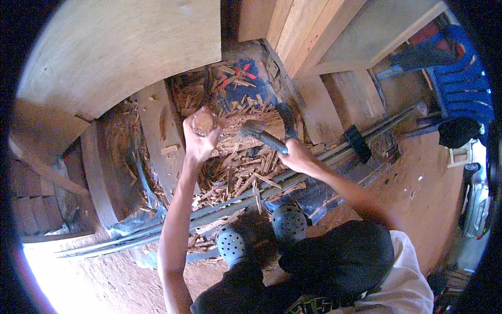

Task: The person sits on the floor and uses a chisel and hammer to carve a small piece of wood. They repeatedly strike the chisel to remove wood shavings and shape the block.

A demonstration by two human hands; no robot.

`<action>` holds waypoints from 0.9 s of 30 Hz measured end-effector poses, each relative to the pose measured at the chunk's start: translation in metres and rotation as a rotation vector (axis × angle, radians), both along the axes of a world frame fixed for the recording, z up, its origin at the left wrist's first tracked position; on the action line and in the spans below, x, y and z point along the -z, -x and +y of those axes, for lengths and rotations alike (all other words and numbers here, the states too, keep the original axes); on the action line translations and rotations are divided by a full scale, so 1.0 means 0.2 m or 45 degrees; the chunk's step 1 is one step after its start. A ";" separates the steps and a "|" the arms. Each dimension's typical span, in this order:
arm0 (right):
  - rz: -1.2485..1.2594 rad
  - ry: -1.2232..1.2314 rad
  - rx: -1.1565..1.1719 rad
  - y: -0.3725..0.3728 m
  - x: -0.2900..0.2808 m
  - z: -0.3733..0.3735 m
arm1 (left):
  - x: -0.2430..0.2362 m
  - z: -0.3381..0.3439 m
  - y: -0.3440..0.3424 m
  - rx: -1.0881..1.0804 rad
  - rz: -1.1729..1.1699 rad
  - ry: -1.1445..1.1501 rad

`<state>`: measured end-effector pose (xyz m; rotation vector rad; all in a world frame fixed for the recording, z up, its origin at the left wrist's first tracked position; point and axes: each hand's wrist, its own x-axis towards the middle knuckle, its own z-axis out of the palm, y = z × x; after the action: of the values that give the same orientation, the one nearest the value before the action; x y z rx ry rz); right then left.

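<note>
So we're looking down at reddish-brown dirt ground (413, 204) running off to the right, with a huge pale wooden panel (130, 47) filling the upper left. Next up in size, we've got some tall planks (308, 31) standing at the top, and over on the far right there's a blue slatted plastic chair (463, 78). A few long grey poles (141, 233) run slantwise across the floor, just in front of our grey clogs (289, 222), the kind with holes. Beyond the poles sits a chunky wood block (269, 125), pretty chewed up on top.

Now our hands: the left hand (194, 141) is wrapped around a wood piece (204, 124), its roundish end facing up at us, by the block's left end. The right hand (298, 157) is closed on the handle of a short dark tool (272, 141), its head over the block and near the left hand. That head's too blurry for us to name. Smallest of all, loose wood chips (240, 178) are heaped around the block.
</note>
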<state>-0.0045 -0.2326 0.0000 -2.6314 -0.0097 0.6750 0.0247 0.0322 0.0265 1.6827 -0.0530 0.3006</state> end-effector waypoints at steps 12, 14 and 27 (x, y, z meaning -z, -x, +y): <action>-0.077 -0.041 -0.113 -0.07 -0.06 -0.04 | -0.01 -0.02 -0.04 -0.123 0.165 -0.002; -0.090 -0.034 -0.099 -0.06 -0.03 -0.04 | -0.01 -0.03 -0.10 -0.221 0.075 0.088; -0.054 0.019 -0.085 0.00 0.07 -0.05 | 0.18 0.08 -0.40 -0.185 0.151 -0.008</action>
<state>-0.0049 -0.2424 -0.0142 -2.6693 -0.1056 0.6434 0.1043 0.0492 -0.0086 1.7111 0.1571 0.3088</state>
